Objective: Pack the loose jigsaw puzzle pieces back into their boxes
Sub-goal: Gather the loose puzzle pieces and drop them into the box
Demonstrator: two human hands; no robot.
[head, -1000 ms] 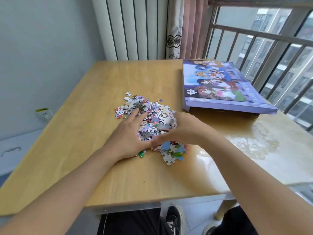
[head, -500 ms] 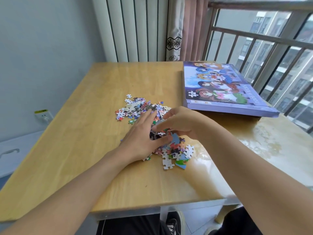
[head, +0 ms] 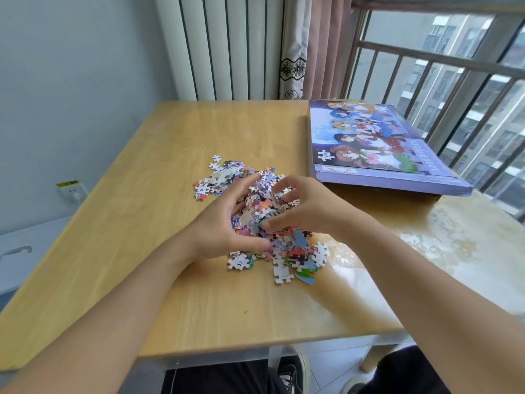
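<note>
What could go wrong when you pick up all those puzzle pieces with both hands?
1. The left hand and right hand only cup the heaped puzzle pieces, so some may slip out between the fingers.
2. Stray pieces lie towards the table edge and could get knocked to the floor.
3. The puzzle box looks closed, so there's nowhere to drop them yet.

The puzzle pieces [head: 264, 211] cupped between the left hand [head: 221, 223] and right hand [head: 309, 206] are partly hidden. At 3 o'clock, the puzzle box's [head: 377, 143] side lettering is blurred.
</note>
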